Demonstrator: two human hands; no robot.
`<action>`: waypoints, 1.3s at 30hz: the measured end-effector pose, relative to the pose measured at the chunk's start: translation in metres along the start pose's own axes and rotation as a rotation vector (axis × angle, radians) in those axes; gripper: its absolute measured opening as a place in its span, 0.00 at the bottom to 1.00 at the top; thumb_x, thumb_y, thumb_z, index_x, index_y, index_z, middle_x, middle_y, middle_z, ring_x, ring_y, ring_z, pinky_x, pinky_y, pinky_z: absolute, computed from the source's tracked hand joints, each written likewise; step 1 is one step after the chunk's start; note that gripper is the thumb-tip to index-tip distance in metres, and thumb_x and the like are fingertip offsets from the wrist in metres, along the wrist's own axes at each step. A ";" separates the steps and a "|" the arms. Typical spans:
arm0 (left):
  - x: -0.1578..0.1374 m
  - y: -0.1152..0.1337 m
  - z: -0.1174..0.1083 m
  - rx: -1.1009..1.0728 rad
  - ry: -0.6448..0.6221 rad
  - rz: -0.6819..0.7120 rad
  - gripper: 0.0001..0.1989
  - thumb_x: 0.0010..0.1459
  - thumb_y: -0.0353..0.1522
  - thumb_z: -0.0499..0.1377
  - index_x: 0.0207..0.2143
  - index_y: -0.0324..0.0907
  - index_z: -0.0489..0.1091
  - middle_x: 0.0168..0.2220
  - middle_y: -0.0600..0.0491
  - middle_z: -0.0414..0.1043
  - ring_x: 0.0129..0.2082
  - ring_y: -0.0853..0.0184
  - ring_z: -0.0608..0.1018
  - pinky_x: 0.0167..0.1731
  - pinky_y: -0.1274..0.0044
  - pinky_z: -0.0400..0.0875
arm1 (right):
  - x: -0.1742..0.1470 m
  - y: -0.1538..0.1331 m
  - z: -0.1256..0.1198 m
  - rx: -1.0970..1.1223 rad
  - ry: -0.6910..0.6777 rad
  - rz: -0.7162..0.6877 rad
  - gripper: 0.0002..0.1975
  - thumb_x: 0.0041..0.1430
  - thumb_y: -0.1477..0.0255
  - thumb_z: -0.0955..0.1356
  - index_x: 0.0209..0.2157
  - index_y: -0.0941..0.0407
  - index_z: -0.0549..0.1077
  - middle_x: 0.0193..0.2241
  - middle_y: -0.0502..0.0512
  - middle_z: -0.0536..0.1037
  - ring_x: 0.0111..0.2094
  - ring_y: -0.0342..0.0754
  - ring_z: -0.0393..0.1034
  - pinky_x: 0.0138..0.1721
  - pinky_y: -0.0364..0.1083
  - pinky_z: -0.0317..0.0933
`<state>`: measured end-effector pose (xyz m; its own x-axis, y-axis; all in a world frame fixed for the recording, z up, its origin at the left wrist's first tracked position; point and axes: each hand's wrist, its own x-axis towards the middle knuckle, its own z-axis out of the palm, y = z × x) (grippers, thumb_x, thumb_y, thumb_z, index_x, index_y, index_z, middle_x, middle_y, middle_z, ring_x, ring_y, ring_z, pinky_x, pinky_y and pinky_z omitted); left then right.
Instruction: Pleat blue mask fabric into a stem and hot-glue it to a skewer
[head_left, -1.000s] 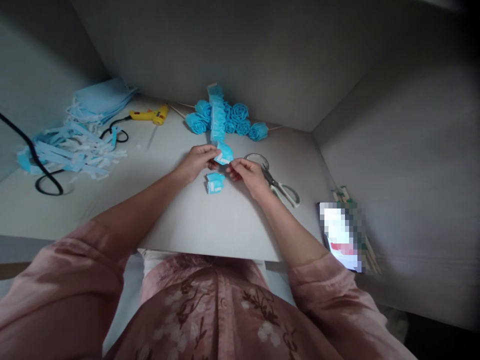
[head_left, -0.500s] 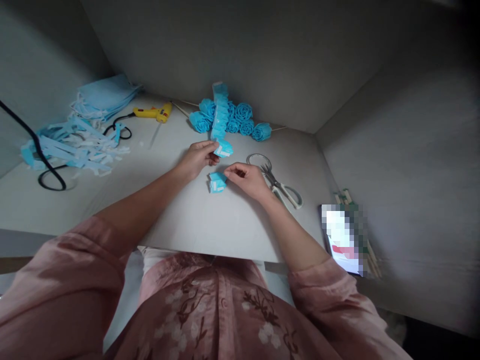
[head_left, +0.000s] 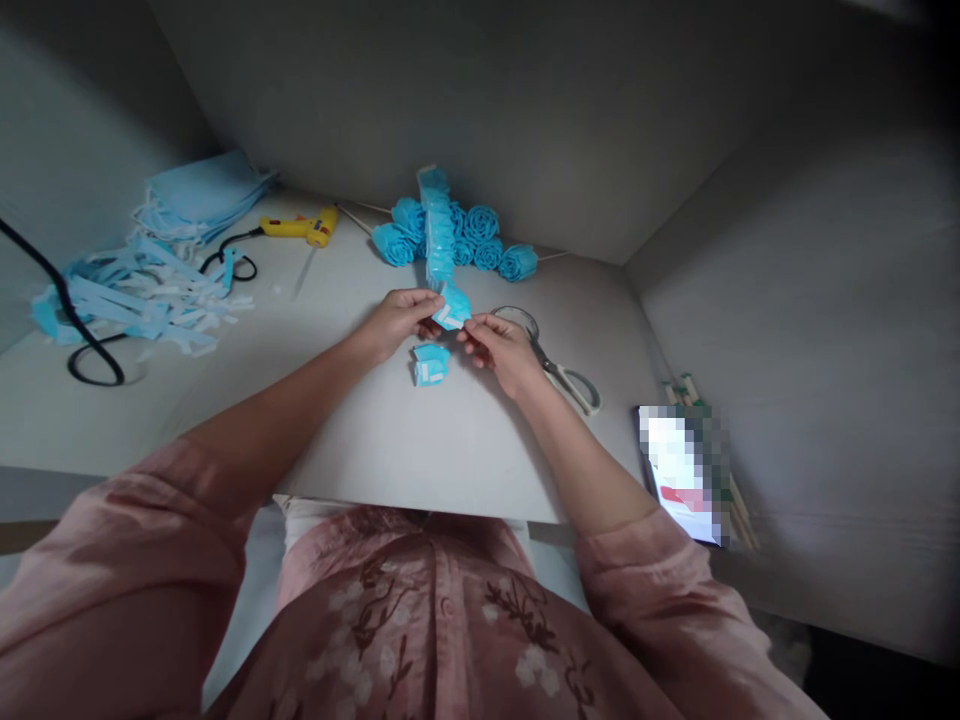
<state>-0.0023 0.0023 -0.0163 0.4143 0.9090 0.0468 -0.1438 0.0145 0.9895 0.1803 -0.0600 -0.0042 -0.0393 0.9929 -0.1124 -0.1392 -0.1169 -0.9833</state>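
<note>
A small blue piece with white strips, which looks cut from a face mask, is pinched at its left side by my left hand. My right hand is closed at the lower right edge of the same piece, thumb and finger together on it. Below them a similar blue piece lies on the table. Just beyond my hands a pleated blue strip rests across several blue fabric roses. Scissors lie right of my right hand, partly hidden by it, with a ring-shaped roll beside them.
At the left are a stack of blue face masks, a heap of cut strips, and a yellow glue gun with a black cord. A lit phone and thin sticks lie by the right wall.
My right hand has moved up and right, from near the lower blue piece to the edge of the piece in my left hand. The held piece has turned slightly.
</note>
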 end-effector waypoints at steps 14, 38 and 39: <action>-0.016 0.008 0.019 0.930 0.141 0.477 0.04 0.58 0.30 0.62 0.30 0.40 0.76 0.29 0.53 0.75 0.28 0.68 0.72 0.30 0.75 0.60 | 0.003 0.007 0.001 0.016 0.102 -0.066 0.19 0.42 0.55 0.80 0.29 0.54 0.78 0.29 0.49 0.79 0.27 0.40 0.68 0.21 0.39 0.58; -0.013 0.003 0.019 0.976 0.161 0.470 0.09 0.58 0.29 0.60 0.36 0.40 0.81 0.32 0.52 0.78 0.31 0.66 0.75 0.34 0.75 0.66 | 0.006 0.015 -0.001 -0.182 0.104 -0.218 0.15 0.51 0.56 0.76 0.31 0.53 0.78 0.26 0.48 0.76 0.29 0.43 0.69 0.26 0.41 0.63; -0.013 0.003 0.019 0.975 0.155 0.475 0.09 0.58 0.29 0.59 0.36 0.40 0.81 0.32 0.52 0.79 0.31 0.66 0.75 0.34 0.75 0.66 | 0.007 0.015 -0.002 -0.192 0.100 -0.225 0.15 0.52 0.56 0.75 0.32 0.54 0.78 0.27 0.49 0.77 0.29 0.43 0.69 0.27 0.42 0.63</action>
<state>0.0085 -0.0176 -0.0116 0.3773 0.7782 0.5020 0.5426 -0.6251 0.5611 0.1796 -0.0552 -0.0199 0.0706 0.9917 0.1073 0.0562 0.1034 -0.9930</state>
